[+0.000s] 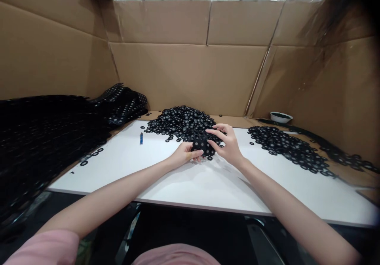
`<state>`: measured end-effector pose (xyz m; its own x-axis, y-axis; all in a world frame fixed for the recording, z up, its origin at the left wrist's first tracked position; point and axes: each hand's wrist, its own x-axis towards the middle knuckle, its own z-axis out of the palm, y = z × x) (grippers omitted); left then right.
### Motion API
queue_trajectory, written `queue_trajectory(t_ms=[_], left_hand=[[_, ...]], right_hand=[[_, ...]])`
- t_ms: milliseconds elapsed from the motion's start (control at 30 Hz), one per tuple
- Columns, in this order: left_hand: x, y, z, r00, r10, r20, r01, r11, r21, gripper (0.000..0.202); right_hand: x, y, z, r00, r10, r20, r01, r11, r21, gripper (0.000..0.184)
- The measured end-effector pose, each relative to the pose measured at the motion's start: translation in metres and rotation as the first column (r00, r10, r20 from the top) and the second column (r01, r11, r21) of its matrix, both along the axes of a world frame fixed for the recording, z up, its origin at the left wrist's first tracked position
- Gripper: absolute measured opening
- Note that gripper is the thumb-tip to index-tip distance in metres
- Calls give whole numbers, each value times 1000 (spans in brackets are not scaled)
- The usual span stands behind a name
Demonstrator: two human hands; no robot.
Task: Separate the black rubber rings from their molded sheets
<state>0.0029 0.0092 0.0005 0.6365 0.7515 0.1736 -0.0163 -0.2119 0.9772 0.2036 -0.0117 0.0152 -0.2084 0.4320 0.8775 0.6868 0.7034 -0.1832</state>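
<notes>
Punched piece point(202, 144): small black sheet scrap dotted with pale holes, held off the board just in front of the centre pile point(182, 122), between both hands
Left hand point(185, 154): at the near-left edge of the centre pile, fingers curled narrow, thumb pressed on the lower left rim of the punched piece
Right hand point(228, 144): at the near-right edge of the centre pile, fingers bent over the top and right side of the punched piece, pinching it; thumb hidden behind the piece
Centre pile: heap of black rings with pale middles, touching the back of the punched piece
White board point(190, 184): flat under the centre pile, bare in front of it
Right pile point(286, 146): second, flatter spread of black rings, well apart to the right of the centre pile
Sheet stack point(50, 130): dark punched sheets heaped left of the centre pile, nearest corner just beside it
Loose rings point(90, 156): a few, scattered far left of the centre pile, by the sheet stack
Blue item point(141, 138): small, near the left of the centre pile; kind too small to tell
White bowl point(281, 117): behind the right pile, far right of the centre pile
Cardboard walls point(184, 75): upright behind and on both sides of the centre pile
</notes>
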Motion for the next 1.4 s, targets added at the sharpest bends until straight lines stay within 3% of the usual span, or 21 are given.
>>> queue_trajectory(t_ms=[167,333,600,833,1067,1400], left_hand=[[-1,-2,-1,1000,-11,-13,11,999,46,39],[0,-8,0,996,-11,-88,23,991,134,41],[-1,-10,2,987,29,-160,15,963,269,45],[-2,-4,-1,997,4,-71,10,981,192,49],[-4,0,0,1000,3,20,-5,996,86,38],[-6,2,0,998,33,56,-36,998,56,35]], right_hand=[[-14,-8,0,980,175,96,-166,982,-95,19],[-19,-10,-3,978,185,96,-171,976,-134,23],[-18,-9,-4,973,209,99,-205,977,-53,22],[-19,-11,0,976,210,57,-207,977,-56,25],[-17,-15,6,975,221,22,-220,975,-44,28],[-11,-11,5,984,176,3,-176,984,-22,29]])
